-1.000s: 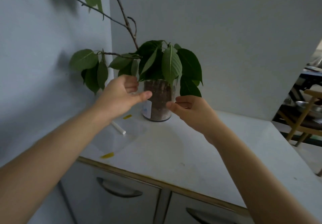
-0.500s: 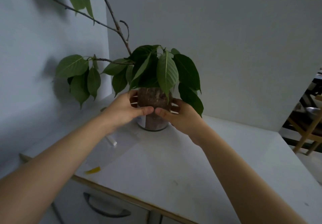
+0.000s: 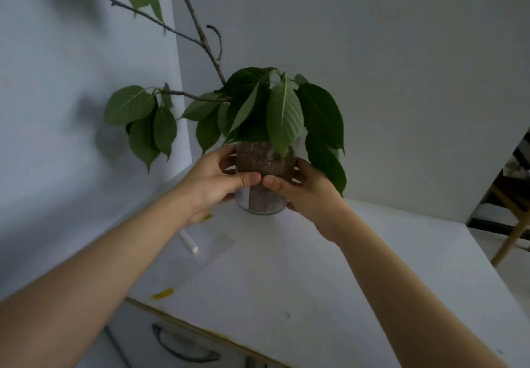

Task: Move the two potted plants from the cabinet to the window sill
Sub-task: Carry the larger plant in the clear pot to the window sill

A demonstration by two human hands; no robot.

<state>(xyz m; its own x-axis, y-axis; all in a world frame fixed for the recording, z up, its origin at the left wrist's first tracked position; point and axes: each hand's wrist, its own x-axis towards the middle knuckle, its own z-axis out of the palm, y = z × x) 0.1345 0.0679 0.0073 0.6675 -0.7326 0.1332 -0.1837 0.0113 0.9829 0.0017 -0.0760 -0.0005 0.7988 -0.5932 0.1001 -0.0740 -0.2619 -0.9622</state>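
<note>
Since a second ago, both hands have closed in from just short of the pot and now wrap it, one on each side. The left hand [image 3: 213, 184] curls around the left wall of the potted plant [image 3: 265, 164], fingers behind and thumb across the front. The right hand [image 3: 305, 190] mirrors it on the right wall. The two thumb tips nearly meet at the front of the pot, with a thin gap between them. Both hands press against the pot, not spread wide.

The pot is a clear, glass-like cup filled with dark brown soil. Broad green leaves droop over its rim, and bare woody branches reach up and left toward the wall corner. It sits in the back corner of the white cabinet top [image 3: 315, 276]. Whether its base rests on the surface or is just off it, I cannot tell.

Near the left forearm, on the cabinet top, lies a small white stick [image 3: 188, 241] on a clear plastic sheet [image 3: 198, 256]. A yellow scrap [image 3: 162, 293] lies by the front edge. Below the edge, a curved metal drawer handle [image 3: 183, 344] shows. At the far right, part of a wooden chair [image 3: 513, 224] stands in a doorway.
</note>
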